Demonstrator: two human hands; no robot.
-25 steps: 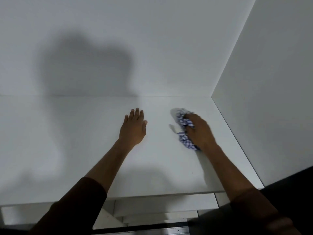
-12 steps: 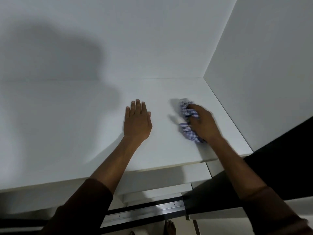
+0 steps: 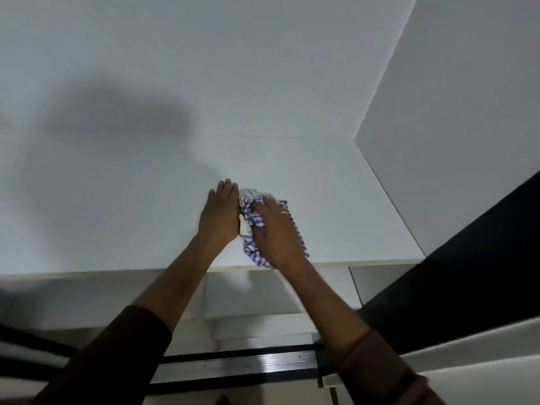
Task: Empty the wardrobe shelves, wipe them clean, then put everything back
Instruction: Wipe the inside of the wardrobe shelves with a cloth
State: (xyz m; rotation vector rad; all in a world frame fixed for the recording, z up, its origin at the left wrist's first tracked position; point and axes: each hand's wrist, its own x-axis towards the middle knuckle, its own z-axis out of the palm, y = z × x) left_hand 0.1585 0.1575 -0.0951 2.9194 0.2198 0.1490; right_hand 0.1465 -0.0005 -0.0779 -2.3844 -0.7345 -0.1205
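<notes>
A blue-and-white checked cloth point(image 3: 257, 226) is pressed onto the white shelf point(image 3: 336, 200) near its front edge, bunched under the right hand point(image 3: 277, 232), whose fingers are curled over it. The left hand point(image 3: 220, 213) is laid flat just beside it, fingers straight and together, touching the cloth's left side; both arms are stretched forward.

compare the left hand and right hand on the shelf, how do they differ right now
The left hand lies flat with straight fingers, holding nothing; the right hand presses the blue checked cloth under its palm. The right hand wears a ring; the left hand shows none. Both rest on the white shelf, side by side near its front edge.
</notes>
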